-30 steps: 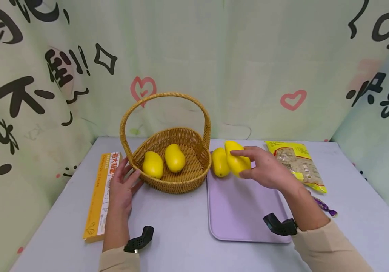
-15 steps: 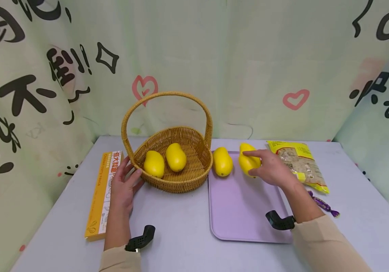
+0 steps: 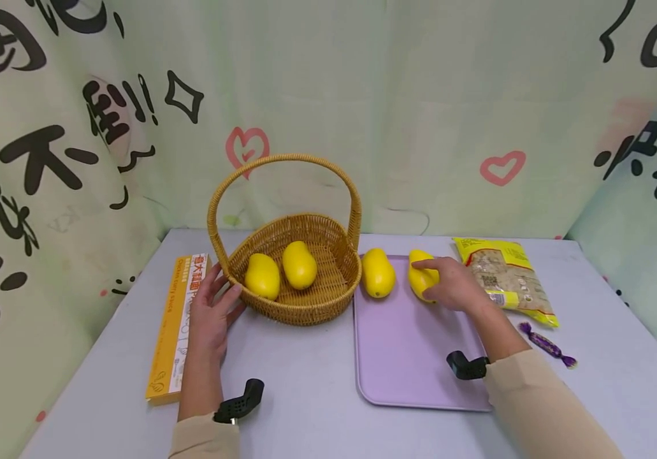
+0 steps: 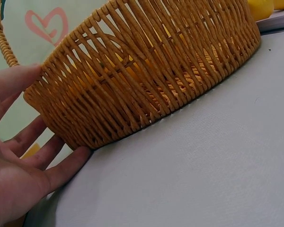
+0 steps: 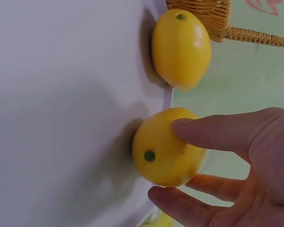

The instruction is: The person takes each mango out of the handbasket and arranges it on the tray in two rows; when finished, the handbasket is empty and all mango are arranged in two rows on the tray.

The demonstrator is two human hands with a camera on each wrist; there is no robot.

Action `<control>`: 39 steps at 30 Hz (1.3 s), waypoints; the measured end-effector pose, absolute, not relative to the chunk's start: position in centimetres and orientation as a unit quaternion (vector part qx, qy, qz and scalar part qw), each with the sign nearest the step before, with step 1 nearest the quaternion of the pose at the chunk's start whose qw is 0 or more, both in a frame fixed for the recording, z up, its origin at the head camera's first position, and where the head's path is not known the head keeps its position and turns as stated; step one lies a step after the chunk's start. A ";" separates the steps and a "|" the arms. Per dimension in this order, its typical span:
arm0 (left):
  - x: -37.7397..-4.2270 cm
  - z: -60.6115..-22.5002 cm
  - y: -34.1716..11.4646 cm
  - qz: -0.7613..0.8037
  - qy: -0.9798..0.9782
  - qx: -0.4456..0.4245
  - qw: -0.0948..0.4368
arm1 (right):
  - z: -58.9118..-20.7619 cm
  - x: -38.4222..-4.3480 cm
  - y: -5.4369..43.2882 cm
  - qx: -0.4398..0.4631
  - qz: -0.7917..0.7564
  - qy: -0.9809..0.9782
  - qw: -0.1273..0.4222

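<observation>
My right hand [image 3: 455,285] has its thumb and fingers around a yellow mango [image 3: 420,280] at the far right of the lilac tray [image 3: 414,357]. In the right wrist view, the thumb presses one side of that mango [image 5: 163,156], and the fingers lie along the other. A second mango [image 3: 378,274] rests on the tray's far left corner. My left hand [image 3: 211,312] touches the left side of the wicker basket [image 3: 299,312], thumb at its rim and fingers spread against its wall in the left wrist view. Two mangoes [image 3: 299,265] lie inside the basket.
A yellow and white box [image 3: 173,331] lies left of the basket, partly behind my left forearm. Right of the tray are a yellow-topped clear bag [image 3: 506,277] and a purple-wrapped candy [image 3: 547,345]. A printed curtain [image 3: 420,127] hangs behind the table.
My right hand has carried its mango from beside the other tray mango rightward and down to the tray's far right. My left hand has stayed on the basket.
</observation>
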State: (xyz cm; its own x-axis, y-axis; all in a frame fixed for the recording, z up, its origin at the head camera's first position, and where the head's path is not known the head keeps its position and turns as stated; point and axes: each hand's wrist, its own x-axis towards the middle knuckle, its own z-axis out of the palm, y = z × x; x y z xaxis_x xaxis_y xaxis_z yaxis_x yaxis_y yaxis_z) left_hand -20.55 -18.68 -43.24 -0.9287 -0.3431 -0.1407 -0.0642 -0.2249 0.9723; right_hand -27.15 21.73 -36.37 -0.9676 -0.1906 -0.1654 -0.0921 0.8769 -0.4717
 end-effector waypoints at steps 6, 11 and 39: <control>-20.5 -43.2 -18.6 -0.764 -0.616 0.169 0.091 | -36.4 -27.7 21.6 -0.059 -0.234 0.963 0.121; -20.6 -43.2 -18.5 -0.764 -0.617 0.164 0.090 | -36.5 -27.8 21.7 -0.063 -0.233 0.964 0.110; -20.6 -42.9 -18.6 -0.767 -0.612 0.169 0.088 | -35.1 -26.9 20.5 -0.058 -0.244 0.965 0.077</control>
